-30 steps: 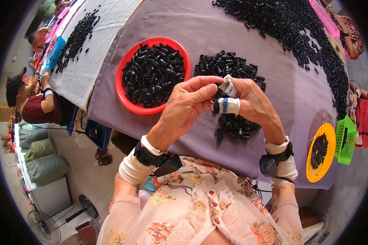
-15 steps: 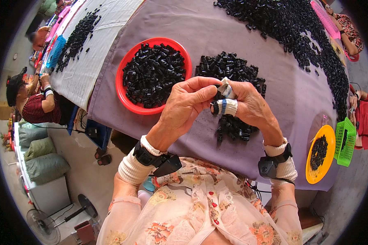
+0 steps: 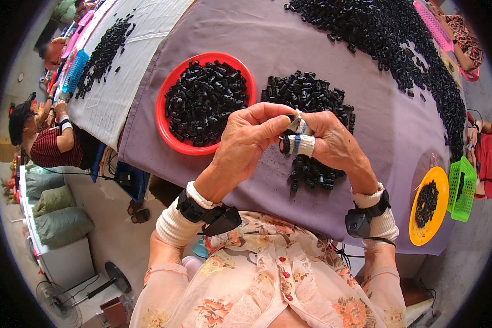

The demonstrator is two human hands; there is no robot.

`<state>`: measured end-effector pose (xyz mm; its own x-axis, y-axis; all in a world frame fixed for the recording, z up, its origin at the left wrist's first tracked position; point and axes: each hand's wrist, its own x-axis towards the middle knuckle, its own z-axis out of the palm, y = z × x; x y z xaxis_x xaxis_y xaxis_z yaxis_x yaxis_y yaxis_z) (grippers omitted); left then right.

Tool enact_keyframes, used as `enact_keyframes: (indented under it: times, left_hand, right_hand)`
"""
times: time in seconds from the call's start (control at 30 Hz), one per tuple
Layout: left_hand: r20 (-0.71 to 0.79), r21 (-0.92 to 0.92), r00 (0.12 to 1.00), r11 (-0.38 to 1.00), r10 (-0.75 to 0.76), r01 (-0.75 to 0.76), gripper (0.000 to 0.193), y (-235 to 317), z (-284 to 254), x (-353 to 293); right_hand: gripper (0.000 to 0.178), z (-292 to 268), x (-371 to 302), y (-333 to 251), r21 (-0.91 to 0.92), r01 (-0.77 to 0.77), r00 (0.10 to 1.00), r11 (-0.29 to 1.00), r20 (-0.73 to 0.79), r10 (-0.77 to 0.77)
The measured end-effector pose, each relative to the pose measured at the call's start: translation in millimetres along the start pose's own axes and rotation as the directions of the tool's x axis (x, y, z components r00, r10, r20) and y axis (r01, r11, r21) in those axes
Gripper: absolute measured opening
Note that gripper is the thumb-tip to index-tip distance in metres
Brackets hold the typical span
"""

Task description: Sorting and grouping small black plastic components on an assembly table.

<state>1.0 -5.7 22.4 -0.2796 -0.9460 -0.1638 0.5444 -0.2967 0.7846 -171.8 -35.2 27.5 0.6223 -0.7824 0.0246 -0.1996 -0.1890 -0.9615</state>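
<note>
My left hand (image 3: 249,136) is closed in a pinch, its thumb and forefinger pressed together against the fingertips of my right hand (image 3: 336,141). White fabric covers with blue stripes (image 3: 300,145) wrap fingers of the right hand, which are curled shut. Something small and dark shows at the tip of the lower cover; whatever is pinched is too small to name. Both hands hover over a pile of small black plastic parts (image 3: 311,90) on the mauve cloth. Left of them stands a red round basin (image 3: 159,109) full of the same kind of parts (image 3: 205,101).
A huge heap of black parts (image 3: 388,38) spreads across the far right. Near the right edge lie a yellow plate (image 3: 440,188) with small dark bits and a green basket (image 3: 463,199). Co-workers sit at left, one in a striped shirt (image 3: 52,146), and at right.
Both hands stay together in almost the same place. My right hand has turned slightly and its covered fingers have shifted a little left, closer against the left fingertips.
</note>
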Motion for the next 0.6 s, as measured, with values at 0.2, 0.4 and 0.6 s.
enact_keyframes:
  times: [0.2,0.4,0.6]
  left_hand:
    - [0.049,-0.203,0.997,0.977,-0.055,0.064,0.02,0.3,2.9,3.0]
    - [0.078,-0.259,0.995,0.963,-0.06,0.079,0.021,-0.4,2.4,0.9]
    - [0.049,-0.231,0.996,0.969,-0.075,0.084,0.019,-2.7,6.1,-3.7]
  right_hand:
    - [0.03,-2.3,-0.3,2.3,0.04,0.018,0.995,0.999,-0.103,-0.013]
    - [0.033,-2.5,0.2,3.1,0.045,-0.004,0.996,0.999,-0.092,0.008]
    - [0.034,-1.5,-3.3,0.8,0.039,0.01,0.997,0.999,-0.074,-0.008]
